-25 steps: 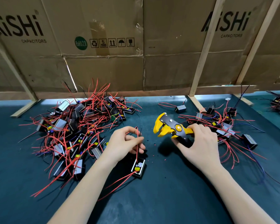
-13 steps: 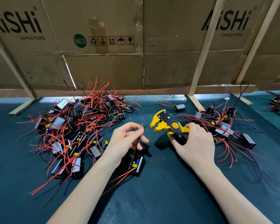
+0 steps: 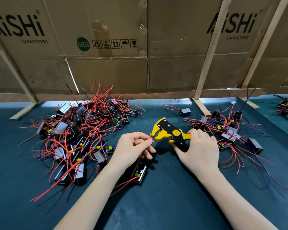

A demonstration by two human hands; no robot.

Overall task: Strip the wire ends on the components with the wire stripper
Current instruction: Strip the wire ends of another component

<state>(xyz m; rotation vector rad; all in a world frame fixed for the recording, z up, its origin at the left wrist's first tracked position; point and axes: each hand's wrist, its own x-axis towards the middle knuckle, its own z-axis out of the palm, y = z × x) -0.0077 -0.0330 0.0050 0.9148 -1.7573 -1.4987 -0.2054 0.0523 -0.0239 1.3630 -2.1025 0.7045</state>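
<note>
My left hand [image 3: 133,149] pinches the end of a red wire [image 3: 150,136] between thumb and forefinger. That wire runs down to a small black component [image 3: 139,174] lying on the dark mat just below the hand. My right hand [image 3: 198,151] grips the handles of a yellow and black wire stripper [image 3: 169,132]. The stripper's jaws point left and touch the tip of the red wire. A second red wire trails from the component toward the lower left.
A big pile of black components with red wires [image 3: 80,133] lies to the left. A smaller pile [image 3: 226,131] sits to the right behind my right hand. One lone component [image 3: 184,111] rests near the back. Cardboard panels [image 3: 146,47] on wooden struts wall off the far side.
My left hand has lifted the red wire end up and right. My right hand has swung the stripper's jaws left until they meet the wire tip.
</note>
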